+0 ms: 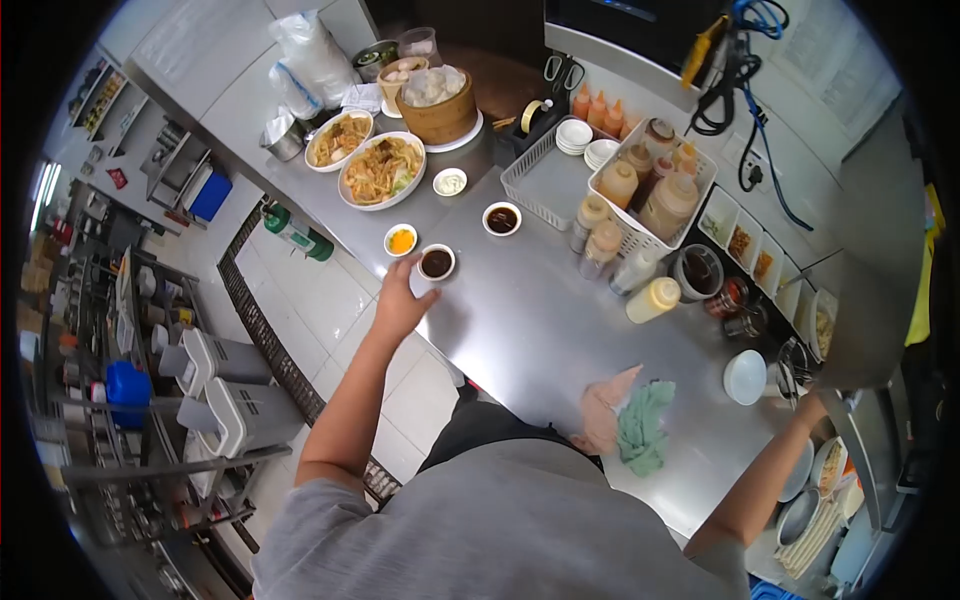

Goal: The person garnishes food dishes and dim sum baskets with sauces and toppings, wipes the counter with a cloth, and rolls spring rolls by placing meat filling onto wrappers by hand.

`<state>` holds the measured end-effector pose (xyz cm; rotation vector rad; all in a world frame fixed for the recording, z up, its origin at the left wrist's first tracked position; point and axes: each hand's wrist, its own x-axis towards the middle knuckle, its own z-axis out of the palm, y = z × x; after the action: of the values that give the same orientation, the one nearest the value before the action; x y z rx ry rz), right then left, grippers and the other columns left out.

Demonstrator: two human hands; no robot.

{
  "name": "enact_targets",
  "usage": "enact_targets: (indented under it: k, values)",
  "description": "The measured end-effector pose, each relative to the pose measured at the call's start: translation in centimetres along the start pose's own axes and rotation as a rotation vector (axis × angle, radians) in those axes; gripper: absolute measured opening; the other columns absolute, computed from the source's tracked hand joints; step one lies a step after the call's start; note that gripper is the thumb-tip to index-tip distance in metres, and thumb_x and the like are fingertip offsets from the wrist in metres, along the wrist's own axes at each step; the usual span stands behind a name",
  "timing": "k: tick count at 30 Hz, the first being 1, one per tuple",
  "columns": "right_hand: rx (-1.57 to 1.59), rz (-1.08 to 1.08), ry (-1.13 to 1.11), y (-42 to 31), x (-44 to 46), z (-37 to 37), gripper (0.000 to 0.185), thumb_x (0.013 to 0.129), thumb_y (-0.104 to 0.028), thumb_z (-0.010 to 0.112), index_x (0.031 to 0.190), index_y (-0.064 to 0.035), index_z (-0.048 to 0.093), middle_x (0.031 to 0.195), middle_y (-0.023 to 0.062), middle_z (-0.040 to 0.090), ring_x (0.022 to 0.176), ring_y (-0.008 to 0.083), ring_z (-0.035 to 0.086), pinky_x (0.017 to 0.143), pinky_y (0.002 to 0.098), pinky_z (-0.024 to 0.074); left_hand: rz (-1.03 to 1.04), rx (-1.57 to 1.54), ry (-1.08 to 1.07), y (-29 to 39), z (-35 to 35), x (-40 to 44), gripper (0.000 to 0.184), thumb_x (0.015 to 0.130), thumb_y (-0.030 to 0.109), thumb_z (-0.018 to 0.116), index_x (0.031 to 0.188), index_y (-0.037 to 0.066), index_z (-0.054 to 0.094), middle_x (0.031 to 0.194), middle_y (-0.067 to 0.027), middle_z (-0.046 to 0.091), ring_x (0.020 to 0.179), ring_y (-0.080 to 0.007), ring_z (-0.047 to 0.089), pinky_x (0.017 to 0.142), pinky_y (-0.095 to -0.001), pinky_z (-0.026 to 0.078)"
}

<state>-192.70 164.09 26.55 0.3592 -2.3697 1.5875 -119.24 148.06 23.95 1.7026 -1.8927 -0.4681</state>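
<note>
Two cloths [643,430] lie near the counter's [520,320] near edge. The right hand [810,408] is at the right end; I cannot tell its grip. The left hand [398,302], fingers and thumb apart, meets or nears one of two dark-sauce cups [444,278]. Open steel separates cups from cloths. Two noodle servings [381,170] stand beyond.

The right hand [811,406] is partly hidden by the steel panel [866,335], its grip unclear
</note>
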Motion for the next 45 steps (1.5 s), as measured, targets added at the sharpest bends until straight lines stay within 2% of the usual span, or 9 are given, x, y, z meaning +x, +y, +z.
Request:
enact_targets:
  k: [3,5,7,8,14,17,28,36,45]
  values:
    - [0.411,-0.435,-0.216,-13.8,-18.3,-0.4,0.018,0.087,-0.016,0.055,0.097,-0.0013,0.058,0.086,0.0064,0.061,0.07,0.012,0.049,0.063,0.0244,0.0405,0.006,-0.019,-0.038,-3.3,-0.8,6.1,0.062,0.072,0.014,0.073,0.129,0.005,0.05,0.131,-0.02,0.049,0.123,-0.0373,0.045,0.104,-0.041,0.038]
    - [0.801,-0.04,-0.803,-17.0,-27.9,2.4,0.032,0.09,-0.026,0.054,0.11,-0.001,0.06,0.117,0.0094,0.059,0.089,0.0145,0.055,0.078,0.0294,0.0462,0.117,-0.004,-0.107,-5.1,-0.3,10.5,0.064,0.072,0.015,0.073,0.13,0.006,0.048,0.134,-0.0199,0.046,0.125,-0.0373,0.042,0.105,-0.0408,0.037]
    - [0.284,-0.407,-1.239,-22.7,-37.5,5.6,0.051,0.084,-0.014,0.062,0.132,-0.007,0.048,0.131,0.0111,0.052,0.106,0.0186,0.055,0.086,0.0336,0.0467,0.281,0.008,-0.163,-5.4,1.6,14.8,0.067,0.071,0.016,0.073,0.132,0.006,0.047,0.137,-0.0196,0.044,0.127,-0.0373,0.04,0.106,-0.0399,0.036]
    - [0.247,-0.322,-1.398,-24.5,-41.5,8.0,0.066,0.078,-0.007,0.068,0.138,-0.0066,0.041,0.133,0.0161,0.05,0.117,0.0249,0.052,0.095,0.0368,0.0436,0.311,0.02,-0.19,-5.4,2.5,16.9,0.07,0.071,0.017,0.073,0.133,0.007,0.045,0.138,-0.0191,0.042,0.129,-0.0367,0.039,0.107,-0.0422,0.035]
    - [-0.219,-0.926,-1.28,-25.0,-51.9,23.0,0.089,0.068,-0.003,0.07,0.146,-0.0096,0.027,0.144,0.0198,0.035,0.131,0.038,0.036,0.108,0.0452,0.032,0.325,0.278,-0.513,-7.2,7.6,26.6,0.079,0.068,0.023,0.074,0.139,0.012,0.04,0.141,-0.0171,0.041,0.133,-0.0367,0.035,0.11,-0.052,0.027]
    - [-0.361,-1.012,-1.235,-24.6,-53.3,26.1,0.073,0.077,0.001,0.059,0.143,-0.0099,0.032,0.143,0.0192,0.037,0.131,0.0353,0.037,0.105,0.0474,0.0338,0.251,0.308,-0.691,-7.1,7.2,27.9,0.076,0.072,0.025,0.07,0.14,0.013,0.04,0.141,-0.0173,0.042,0.133,-0.0371,0.036,0.11,-0.0519,0.027]
    - [-0.5,-0.915,-1.388,-26.5,-54.1,29.0,0.075,0.067,0.001,0.063,0.138,-0.0104,0.041,0.13,0.0142,0.048,0.12,0.0352,0.046,0.101,0.0449,0.0389,0.597,0.028,-0.568,-8.7,-0.6,20.0,0.09,0.07,0.039,0.076,0.143,0.01,0.033,0.143,-0.0212,0.035,0.135,-0.0381,0.031,0.109,-0.0547,0.027]
    - [-0.341,-0.951,-1.352,-31.1,-55.7,32.2,0.062,0.074,-0.001,0.056,0.135,-0.0065,0.043,0.123,0.0142,0.053,0.115,0.0333,0.049,0.094,0.0456,0.0429,0.607,0.084,-0.815,-8.7,-0.4,12.6,0.107,0.062,0.022,0.083,0.148,0.015,0.02,0.148,-0.0137,0.027,0.135,-0.0329,0.031,0.11,-0.0554,0.026]
    - [-0.374,-0.982,-1.323,-34.2,-57.6,39.8,0.065,0.07,0.0,0.06,0.133,-0.0062,0.044,0.124,0.0152,0.053,0.114,0.035,0.05,0.092,0.0463,0.0447,0.522,-0.017,-0.763,-9.2,1.3,13.0,0.09,0.07,0.01,0.07,0.147,0.012,0.023,0.135,-0.0145,0.042,0.125,-0.0329,0.041,0.106,-0.0482,0.031]
